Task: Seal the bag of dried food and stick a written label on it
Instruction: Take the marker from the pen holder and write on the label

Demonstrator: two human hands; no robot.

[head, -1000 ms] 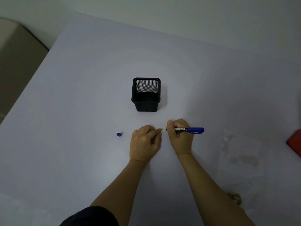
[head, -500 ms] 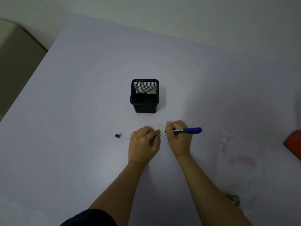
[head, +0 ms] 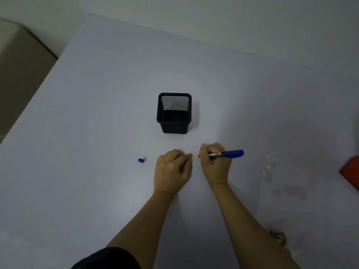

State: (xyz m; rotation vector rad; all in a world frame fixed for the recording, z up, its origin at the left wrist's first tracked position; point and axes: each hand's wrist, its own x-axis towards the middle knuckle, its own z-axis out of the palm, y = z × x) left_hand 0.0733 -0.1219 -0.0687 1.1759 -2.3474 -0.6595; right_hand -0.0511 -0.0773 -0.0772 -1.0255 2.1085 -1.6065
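Observation:
My right hand (head: 214, 164) grips a blue marker (head: 221, 154) that lies nearly level, its capped blue end pointing right. The marker's tip end meets the curled fingers of my left hand (head: 172, 171), which rests knuckles-up on the table. Those fingers pinch down a small label that they almost entirely hide. The marker's loose blue cap (head: 141, 160) stands on the table to the left of my left hand. A clear bag (head: 287, 189) with pale dried food lies flat at the right, apart from both hands.
A black mesh pen holder (head: 174, 126) stands just beyond my hands. A red object (head: 350, 172) pokes in at the right edge. The pale table (head: 97, 113) ends at the left, with a beige surface (head: 21, 61) beyond it.
Both hands stay in the same spot with the marker held the same way. Only the view has shifted slightly.

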